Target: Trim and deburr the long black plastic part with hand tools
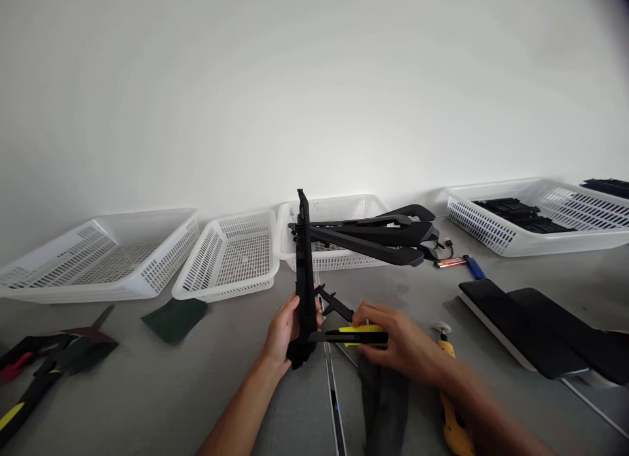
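A long black plastic part (304,272) stands nearly upright in my left hand (285,328), whose fingers wrap round its lower end. My right hand (398,341) is closed on a yellow and black utility knife (361,335). The knife's front end points left and reaches the lower section of the black part; whether the blade touches it I cannot tell. A thin branched black piece (335,303) shows between the part and my right hand; what holds it is unclear.
Long black parts (383,236) lie across a white basket (339,263). Two white baskets stand left; another (511,243) at right holds black parts. Pliers (34,377) and green cloth (175,320) lie left. A yellow rotary tool (455,420) and black-topped devices (521,328) lie right.
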Tool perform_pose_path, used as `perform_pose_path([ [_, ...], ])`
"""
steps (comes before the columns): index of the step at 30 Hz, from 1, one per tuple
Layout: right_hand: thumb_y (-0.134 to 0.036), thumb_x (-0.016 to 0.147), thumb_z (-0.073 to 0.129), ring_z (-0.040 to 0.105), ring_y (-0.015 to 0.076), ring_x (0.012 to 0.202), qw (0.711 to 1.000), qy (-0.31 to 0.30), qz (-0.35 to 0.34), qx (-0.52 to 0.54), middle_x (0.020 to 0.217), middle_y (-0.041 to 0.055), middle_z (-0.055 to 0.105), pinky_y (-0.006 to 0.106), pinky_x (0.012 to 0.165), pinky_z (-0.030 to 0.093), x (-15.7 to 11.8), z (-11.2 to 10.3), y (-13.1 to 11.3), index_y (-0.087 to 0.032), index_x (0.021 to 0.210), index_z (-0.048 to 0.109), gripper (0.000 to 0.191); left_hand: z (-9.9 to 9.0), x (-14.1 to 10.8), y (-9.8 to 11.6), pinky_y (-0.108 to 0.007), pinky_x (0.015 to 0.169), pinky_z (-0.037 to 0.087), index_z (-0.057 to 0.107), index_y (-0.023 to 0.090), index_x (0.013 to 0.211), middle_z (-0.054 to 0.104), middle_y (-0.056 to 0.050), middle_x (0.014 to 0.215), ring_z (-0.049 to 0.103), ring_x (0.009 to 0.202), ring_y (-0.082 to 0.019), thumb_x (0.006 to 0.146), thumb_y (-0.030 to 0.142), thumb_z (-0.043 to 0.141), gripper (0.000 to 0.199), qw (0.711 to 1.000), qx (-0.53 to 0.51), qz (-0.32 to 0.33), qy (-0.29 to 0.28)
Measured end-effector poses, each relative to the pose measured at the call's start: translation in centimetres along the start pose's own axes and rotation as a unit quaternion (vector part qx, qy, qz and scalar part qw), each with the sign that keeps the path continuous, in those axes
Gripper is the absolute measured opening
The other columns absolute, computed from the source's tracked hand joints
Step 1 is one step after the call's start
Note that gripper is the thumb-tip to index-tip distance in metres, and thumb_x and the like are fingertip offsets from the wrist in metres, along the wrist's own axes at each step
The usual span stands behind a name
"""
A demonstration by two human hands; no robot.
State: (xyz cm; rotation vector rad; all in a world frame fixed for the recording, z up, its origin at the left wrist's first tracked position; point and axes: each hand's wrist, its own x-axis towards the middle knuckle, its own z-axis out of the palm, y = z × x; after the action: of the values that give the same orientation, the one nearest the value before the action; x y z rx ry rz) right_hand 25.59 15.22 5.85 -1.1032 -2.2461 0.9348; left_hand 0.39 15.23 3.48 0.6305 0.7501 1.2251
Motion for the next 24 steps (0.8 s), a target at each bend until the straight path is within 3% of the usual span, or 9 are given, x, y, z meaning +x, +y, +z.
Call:
perform_pose_path([
  [4, -0.013, 0.086, 0.066, 0.062, 0.0178, 0.086, 1.000, 0.021, -0.009, 0.008, 0.104, 0.0010, 0.068, 0.028, 0.076, 0.046, -0.2, 0.1, -0.2, -0.025, 0.104, 0.062, 0.021, 0.1, 0.1, 0.1, -0.030, 0.071, 0.053, 0.069, 0.013, 0.136, 0.073, -0.005, 0.088, 0.067, 0.072, -0.018, 0.093, 0.037, 0.073, 0.049, 1.000, -0.021, -0.001, 0.007],
  [8, -0.019, 0.089, 0.068, 0.062, 0.0172, 0.083, 0.999, -0.020, -0.008, 0.036, 0.097, -0.0009, 0.069, 0.027, 0.075, 0.045, -0.3, 0.6, -0.7, -0.025, 0.102, 0.063, 0.015, 0.2, 0.1, 0.2, -0.029, 0.064, 0.053, 0.068, 0.014, 0.137, 0.072, -0.004, 0.088, 0.065, 0.068, -0.017, 0.091, 0.038, 0.075, 0.052, 0.999, -0.035, -0.012, 0.008],
  [17, -0.018, 0.090, 0.067, 0.067, 0.0171, 0.081, 0.999, -0.033, -0.007, 0.038, 0.096, -0.0009, 0.075, 0.026, 0.073, 0.048, -0.3, 1.6, -1.0, -0.026, 0.104, 0.066, 0.016, 0.2, 0.0, 0.0, -0.027, 0.062, 0.053, 0.066, 0.014, 0.139, 0.073, -0.003, 0.087, 0.065, 0.066, -0.016, 0.092, 0.039, 0.075, 0.054, 0.999, -0.028, -0.004, 0.026],
  [24, -0.021, 0.091, 0.067, 0.068, 0.0174, 0.077, 1.000, 0.005, 0.018, 0.013, 0.094, -0.0008, 0.076, 0.027, 0.071, 0.047, -0.4, 1.4, -0.1, -0.026, 0.105, 0.066, 0.015, 0.0, 0.1, 0.1, -0.029, 0.065, 0.052, 0.067, 0.012, 0.138, 0.074, -0.005, 0.088, 0.065, 0.067, -0.017, 0.092, 0.038, 0.075, 0.054, 0.999, -0.038, -0.013, 0.022],
])
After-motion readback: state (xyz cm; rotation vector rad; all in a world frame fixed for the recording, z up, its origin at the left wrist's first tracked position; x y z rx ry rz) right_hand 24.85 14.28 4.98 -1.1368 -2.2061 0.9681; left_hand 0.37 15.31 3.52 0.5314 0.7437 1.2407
